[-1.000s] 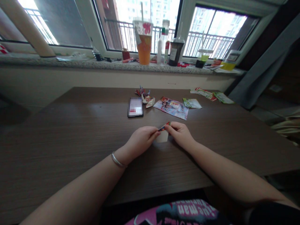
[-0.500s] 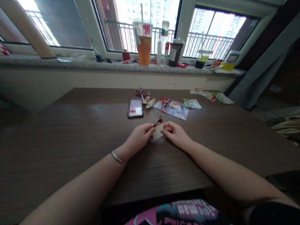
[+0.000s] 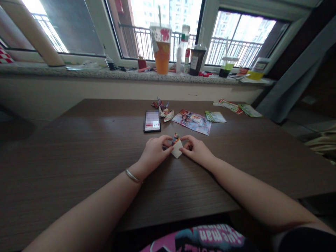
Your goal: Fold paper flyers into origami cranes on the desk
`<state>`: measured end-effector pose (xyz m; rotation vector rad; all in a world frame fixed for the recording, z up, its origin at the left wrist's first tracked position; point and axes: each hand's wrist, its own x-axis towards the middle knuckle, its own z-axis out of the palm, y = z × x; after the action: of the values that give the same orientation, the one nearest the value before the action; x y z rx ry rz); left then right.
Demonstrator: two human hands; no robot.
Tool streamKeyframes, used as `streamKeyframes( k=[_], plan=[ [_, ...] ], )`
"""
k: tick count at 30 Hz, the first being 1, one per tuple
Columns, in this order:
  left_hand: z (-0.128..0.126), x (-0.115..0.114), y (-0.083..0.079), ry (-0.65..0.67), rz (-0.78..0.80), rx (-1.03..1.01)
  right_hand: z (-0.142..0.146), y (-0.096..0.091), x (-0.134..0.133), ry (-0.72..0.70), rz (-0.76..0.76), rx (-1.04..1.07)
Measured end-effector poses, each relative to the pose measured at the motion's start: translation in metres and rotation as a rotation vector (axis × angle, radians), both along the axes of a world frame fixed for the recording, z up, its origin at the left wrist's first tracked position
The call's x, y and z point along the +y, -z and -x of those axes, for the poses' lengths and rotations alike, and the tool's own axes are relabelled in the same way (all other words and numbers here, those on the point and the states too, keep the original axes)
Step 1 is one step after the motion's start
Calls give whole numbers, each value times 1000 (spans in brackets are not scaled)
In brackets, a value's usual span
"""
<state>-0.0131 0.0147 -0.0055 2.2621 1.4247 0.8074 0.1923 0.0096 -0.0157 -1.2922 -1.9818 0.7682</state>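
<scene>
Between my hands is a small folded paper (image 3: 177, 149), cream-white on most of its face with a colourful printed strip along its upper left. My left hand (image 3: 156, 148) pinches its left corner between thumb and fingers. My right hand (image 3: 195, 149) grips the right corner in the same way. A phone (image 3: 152, 121) with a lit, blurred screen lies just beyond my left hand. Behind it are crumpled-looking folded paper pieces (image 3: 166, 114), one whitish and one red and purple. A flat printed sheet (image 3: 193, 121) lies beyond my right hand.
Green-and-white printed papers (image 3: 215, 117) lie right of the sheet, with more paper strips (image 3: 231, 105) at the table's back right. On the windowsill (image 3: 126, 74) stand a tall orange drink cup (image 3: 162, 56), a dark drink cup (image 3: 196, 61), bottles and small clutter.
The folded paper has turned slightly, and its lower point now faces me more squarely. Both hands have shifted a little, with fingers at its two side corners.
</scene>
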Motion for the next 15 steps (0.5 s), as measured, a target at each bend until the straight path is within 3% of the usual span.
streamKeyframes(
  k=[5, 15],
  plan=[
    [0, 1, 6, -17, -56, 99, -2, 1, 6, 30, -195, -202],
    [2, 6, 10, 14, -44, 170, -4, 7, 11, 8, -271, -330]
  ],
)
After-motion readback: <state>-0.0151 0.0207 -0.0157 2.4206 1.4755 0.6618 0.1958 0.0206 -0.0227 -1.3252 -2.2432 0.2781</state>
